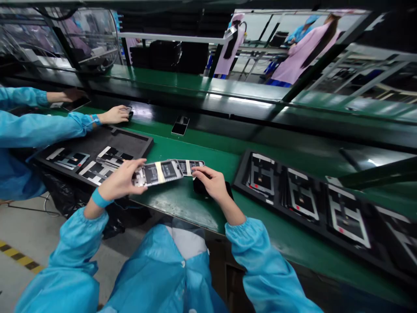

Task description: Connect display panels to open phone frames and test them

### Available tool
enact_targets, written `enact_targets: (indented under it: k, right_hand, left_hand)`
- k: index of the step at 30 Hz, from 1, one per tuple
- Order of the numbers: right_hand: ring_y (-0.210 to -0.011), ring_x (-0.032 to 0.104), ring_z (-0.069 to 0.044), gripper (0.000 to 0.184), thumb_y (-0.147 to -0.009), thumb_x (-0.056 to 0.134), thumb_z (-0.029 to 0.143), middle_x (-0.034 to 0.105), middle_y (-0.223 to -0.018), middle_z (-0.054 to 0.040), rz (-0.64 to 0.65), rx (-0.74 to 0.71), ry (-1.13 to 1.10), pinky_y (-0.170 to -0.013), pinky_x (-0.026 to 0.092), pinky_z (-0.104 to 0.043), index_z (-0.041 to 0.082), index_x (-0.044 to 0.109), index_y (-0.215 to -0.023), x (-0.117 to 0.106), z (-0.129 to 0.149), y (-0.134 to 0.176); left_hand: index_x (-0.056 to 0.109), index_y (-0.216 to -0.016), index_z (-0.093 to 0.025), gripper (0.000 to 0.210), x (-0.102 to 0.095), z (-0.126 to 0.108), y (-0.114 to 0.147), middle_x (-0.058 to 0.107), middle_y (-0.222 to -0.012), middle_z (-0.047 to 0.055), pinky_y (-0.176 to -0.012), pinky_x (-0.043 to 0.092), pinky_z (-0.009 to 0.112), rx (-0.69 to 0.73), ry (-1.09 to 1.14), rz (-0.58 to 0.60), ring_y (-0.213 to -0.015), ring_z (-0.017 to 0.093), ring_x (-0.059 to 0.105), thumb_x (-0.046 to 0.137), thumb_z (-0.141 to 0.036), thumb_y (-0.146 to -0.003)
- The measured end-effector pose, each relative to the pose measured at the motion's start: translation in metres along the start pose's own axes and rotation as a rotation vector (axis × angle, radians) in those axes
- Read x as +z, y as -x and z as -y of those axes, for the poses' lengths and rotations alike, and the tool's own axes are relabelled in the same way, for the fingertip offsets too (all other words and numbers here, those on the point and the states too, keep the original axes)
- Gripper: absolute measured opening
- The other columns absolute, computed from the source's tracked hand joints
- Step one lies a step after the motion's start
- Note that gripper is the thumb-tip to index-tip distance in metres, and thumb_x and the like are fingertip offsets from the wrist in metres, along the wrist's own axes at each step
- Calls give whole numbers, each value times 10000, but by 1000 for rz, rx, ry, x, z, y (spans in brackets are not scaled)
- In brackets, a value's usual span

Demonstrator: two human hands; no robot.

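My left hand (122, 178) is closed around the left end of an opened phone body (171, 170), tilted just over the bench, with a dark battery and a cream strip across it. A second opened phone body (188, 168), also with a pale strip, lies behind its right end. My right hand (210, 180) is by this second body's right end, thumb and forefinger pinched together. Whether they grip its edge or something small is unclear. Under that hand is a black flat object (199, 188), partly hidden.
A black foam tray (148, 145) with phone screen parts lies on the left; another black tray (239, 176) holds stacked ones on the right. A phone (180, 125) rests farther back on the green bench (215, 152). A co-worker's hand (114, 115) reaches in from the left.
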State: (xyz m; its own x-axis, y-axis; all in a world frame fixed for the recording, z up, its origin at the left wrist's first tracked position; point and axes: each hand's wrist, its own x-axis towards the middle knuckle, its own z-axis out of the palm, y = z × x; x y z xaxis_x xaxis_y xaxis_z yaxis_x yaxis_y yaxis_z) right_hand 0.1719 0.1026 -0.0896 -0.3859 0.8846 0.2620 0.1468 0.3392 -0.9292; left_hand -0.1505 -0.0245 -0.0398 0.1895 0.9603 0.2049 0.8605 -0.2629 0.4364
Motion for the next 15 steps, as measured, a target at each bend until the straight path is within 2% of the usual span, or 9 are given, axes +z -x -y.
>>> enact_targets:
  k: [2, 4, 6, 9, 12, 15]
  right_hand:
    - [-851, 730, -241, 301, -837, 724, 485, 791, -885, -62, -19, 17, -15, -838, 576, -379, 215, 816, -929, -1, 0, -1]
    - [-866, 733, -245, 287, -835, 726, 469, 793, -905, -66, -6, 6, -12, -846, 576, -384, 214, 817, -931, 0, 1, -1]
    - [-868, 734, -242, 258, -849, 718, 438, 793, -919, -67, 28, -27, 11, -846, 579, -383, 217, 815, -940, 2, 1, 1]
    - [-876, 737, -235, 228, -878, 700, 399, 791, -947, -75, 87, -92, 72, -842, 579, -373, 218, 815, -957, 6, 0, 5]
    - [-875, 742, -234, 230, -897, 693, 399, 789, -968, -84, 128, -127, 124, -824, 582, -364, 219, 815, -973, 8, -4, 8]
    - [-881, 743, -235, 243, -918, 682, 414, 787, -975, -84, 153, -139, 148, -842, 580, -371, 222, 811, -991, 9, -6, 8]
  left_hand:
    - [413, -1466, -140, 815, -6, 12, -29, 594, -1333, 149, -1078, 454, 467, -54, -32, -62, -1221, 324, 560, 752, -433, -784]
    - [434, -1450, -112, 817, -2, 21, -68, 577, -1344, 178, -1092, 426, 491, -100, -107, -71, -1234, 353, 542, 752, -434, -770]
    - [473, -1410, -86, 789, 9, 28, -109, 568, -1323, 208, -1090, 412, 501, -122, -169, 26, -1231, 380, 533, 760, -400, -746]
    - [551, -1319, -115, 684, 31, 39, -161, 613, -1227, 178, -1040, 447, 470, -79, -175, 208, -1171, 368, 573, 768, -356, -716]
    - [580, -1253, -149, 615, 49, 50, -190, 645, -1198, 127, -991, 488, 393, -21, -148, 289, -1123, 307, 615, 768, -314, -691]
    - [576, -1249, -157, 640, 58, 58, -199, 653, -1214, 103, -985, 500, 346, 23, -134, 340, -1122, 268, 631, 774, -265, -651]
